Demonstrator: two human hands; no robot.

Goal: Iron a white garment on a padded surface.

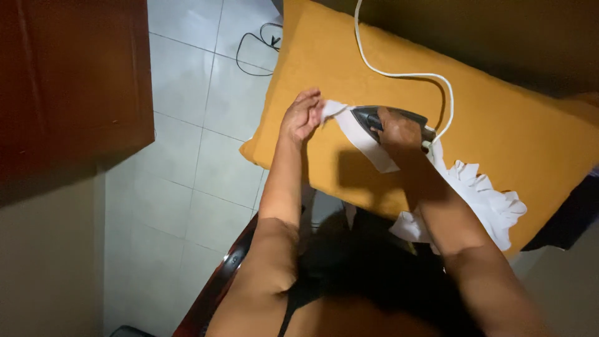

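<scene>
A person presses a white garment on a surface covered with a mustard-yellow cloth, seen from a head-worn camera looking down. The right hand is wrapped around the handle of a dark grey electric iron, its grip closed on the handle, the iron's pointed tip aimed left toward the other hand. The left hand rests on the cloth just left of the iron, fingers curled and pinching the end of a narrow white fabric strip; that grip is narrow and holds the strip's far-left end taut. The strip runs from those fingers under the iron's tip and slants nearer and to the right. The rest of the white garment, ruffled at its edge, lies bunched to the right of the right forearm, near the yellow cloth's near edge. A white power cord loops from the iron's rear across the yellow cloth to the far side. A thin black cable lies on the pale tiled floor at the left, beside a dark red-brown wooden cabinet.
</scene>
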